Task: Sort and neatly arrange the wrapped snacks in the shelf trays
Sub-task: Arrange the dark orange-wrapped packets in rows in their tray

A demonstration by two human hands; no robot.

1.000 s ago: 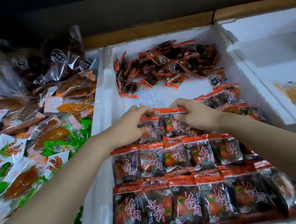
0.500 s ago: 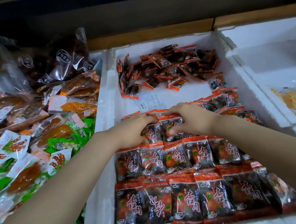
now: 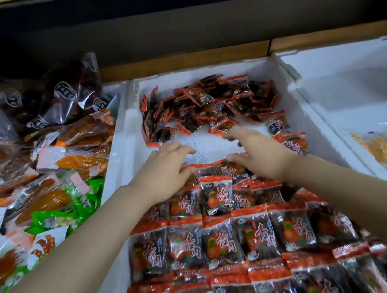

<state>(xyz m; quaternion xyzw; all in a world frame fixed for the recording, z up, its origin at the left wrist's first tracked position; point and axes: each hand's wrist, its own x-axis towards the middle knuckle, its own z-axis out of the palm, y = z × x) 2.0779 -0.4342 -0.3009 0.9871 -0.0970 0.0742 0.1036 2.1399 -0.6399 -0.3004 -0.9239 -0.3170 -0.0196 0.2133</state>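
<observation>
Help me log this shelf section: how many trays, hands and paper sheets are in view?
Trays: 3 (left tray, middle tray, right tray)
Hands: 2 (left hand, right hand)
Paper sheets: 1
Total: 6

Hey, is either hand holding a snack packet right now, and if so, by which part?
Nothing is held. The left hand and right hand are both open, fingers stretched over the white tray toward the loose pile of packets.
</observation>
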